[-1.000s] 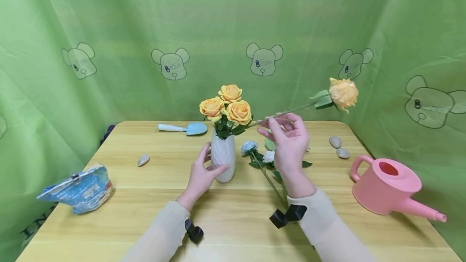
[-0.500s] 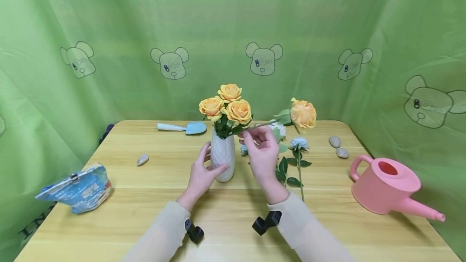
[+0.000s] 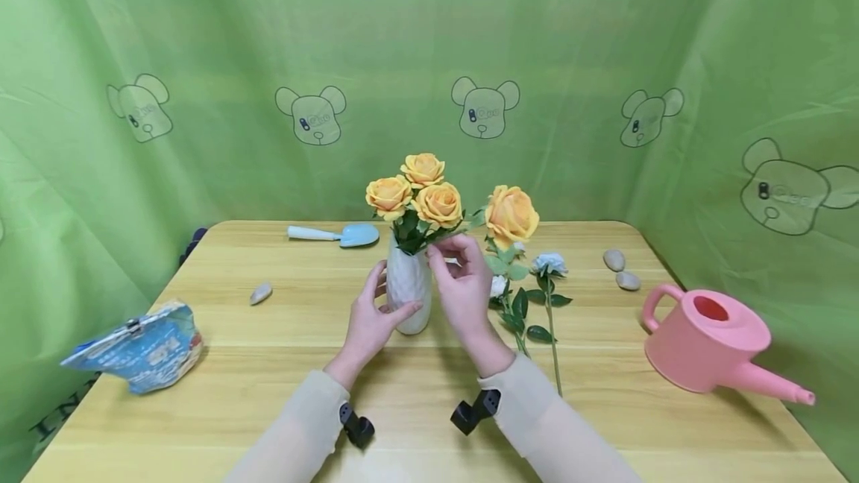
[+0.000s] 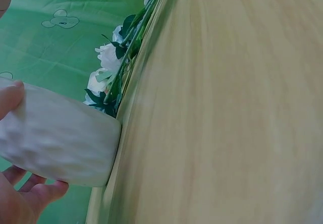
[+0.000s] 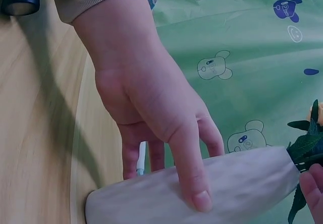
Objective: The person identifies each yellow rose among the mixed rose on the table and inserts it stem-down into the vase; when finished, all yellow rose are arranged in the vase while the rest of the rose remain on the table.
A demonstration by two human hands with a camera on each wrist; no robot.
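Observation:
A white textured vase [image 3: 407,278] stands upright on the table with several yellow roses [image 3: 423,188] in it. My left hand [image 3: 371,323] grips the vase around its body, thumb in front and fingers behind, as the right wrist view shows beside the vase [image 5: 247,181]. At the vase's mouth my right hand [image 3: 464,282] pinches the stem of another yellow rose [image 3: 511,215], which leans out to the right. The lower end of that stem is hidden among leaves. In the right wrist view, the right fingertips [image 5: 314,188] show close to the mouth.
White and pale blue roses [image 3: 550,264] lie right of the vase. A pink watering can [image 3: 705,352] is at the right, near grey stones [image 3: 614,259]. Behind lies a blue trowel [image 3: 359,235]. At the left are a stone [image 3: 261,293] and a clipped blue bag [image 3: 157,349].
My right hand has moved left and down to the vase's mouth, bringing the rose's head leftward and closer to the bouquet. The left hand keeps its hold on the vase.

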